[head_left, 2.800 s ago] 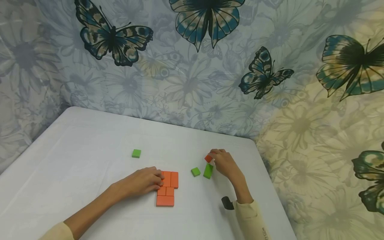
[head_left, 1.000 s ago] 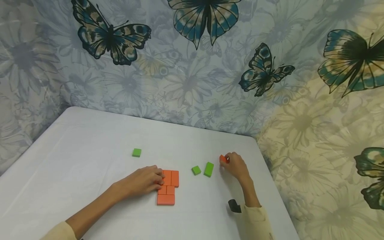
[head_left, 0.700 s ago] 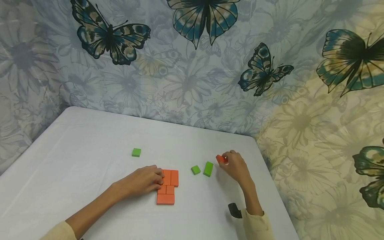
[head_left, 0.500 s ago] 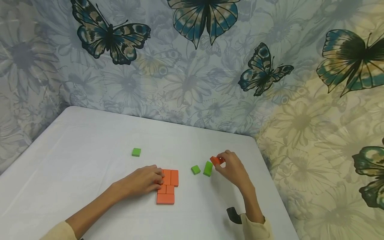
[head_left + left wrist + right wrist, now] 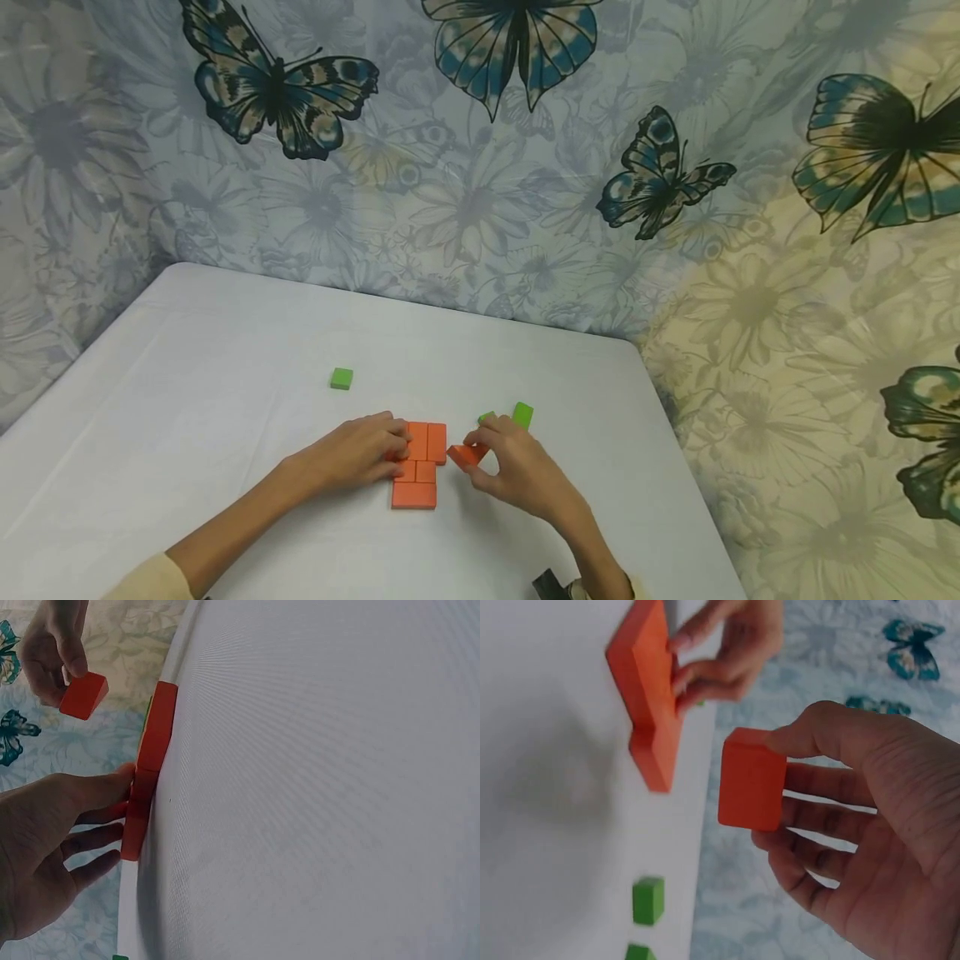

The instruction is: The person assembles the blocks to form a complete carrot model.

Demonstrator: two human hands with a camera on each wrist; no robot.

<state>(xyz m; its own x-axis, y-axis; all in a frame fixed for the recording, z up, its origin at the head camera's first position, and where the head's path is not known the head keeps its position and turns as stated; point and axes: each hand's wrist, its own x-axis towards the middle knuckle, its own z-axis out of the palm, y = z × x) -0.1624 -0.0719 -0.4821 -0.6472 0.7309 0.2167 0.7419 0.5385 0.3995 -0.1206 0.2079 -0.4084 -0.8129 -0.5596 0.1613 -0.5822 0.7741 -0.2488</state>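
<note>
My left hand [image 5: 363,450] rests against the left side of a flat group of orange blocks [image 5: 414,495], its fingertips covering part of that edge. In the left wrist view, the thumb and fingers touch the side of these orange blocks [image 5: 156,735]. Just right of the group, my right hand [image 5: 521,471] pinches an orange triangular block [image 5: 465,455] between thumb and fingers. This wedge is raised off the table and apart from the group; in the right wrist view the triangular block [image 5: 751,784] shows a broad rectangular face.
A green block [image 5: 341,379] lies behind my left hand. Behind my right hand lie a longer green block [image 5: 523,414] and a small green block [image 5: 485,416], partly hidden. The white table [image 5: 225,358] meets a butterfly-patterned wall covering [image 5: 480,208] at the back.
My right hand has carried the orange triangular block from the table's right side leftward and nearer, to just beside the orange group. The left hand has stayed in place.
</note>
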